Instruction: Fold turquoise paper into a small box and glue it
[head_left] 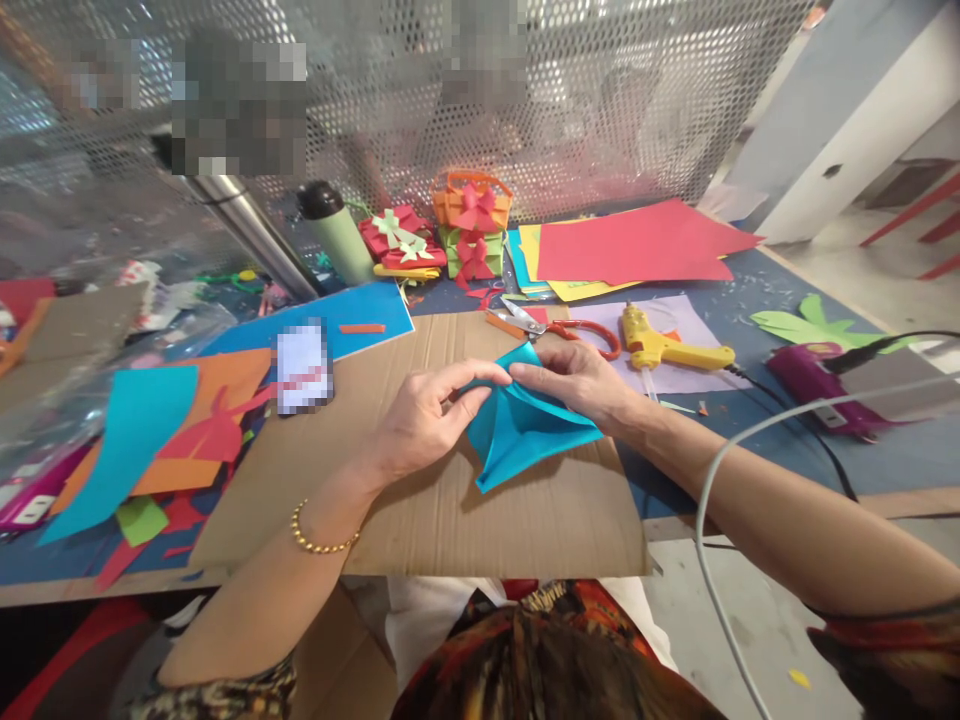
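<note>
The tabletop (757, 440) is blue, and a sheet of cardboard (495, 530) lies on its near part. The floor (757, 570) shows at four o'clock. At the far side, at twelve o'clock, stands a metal mesh screen (390, 110).

Over the cardboard, in the middle, is the folded blue paper (532, 435). The left hand (431, 415) pinches its upper edge between thumb and fingers. The right hand (570, 375) grips the same edge, its thumb pressing on top, close to the left fingertips.

At nine o'clock, orange, red and blue paper pieces (150, 425) lie in a pile, and a phone (304, 365) is at ten o'clock. Just beyond the right hand are the scissors (592, 335). The yellow glue gun (664, 345) lies at two o'clock on a lilac sheet (697, 320). A pale cable (709, 500) passes in front of the right forearm. Farther, at twelve o'clock, stand small paper baskets (472, 230), with red sheets (637, 245) at one o'clock and a green bottle (341, 240) at eleven.
</note>
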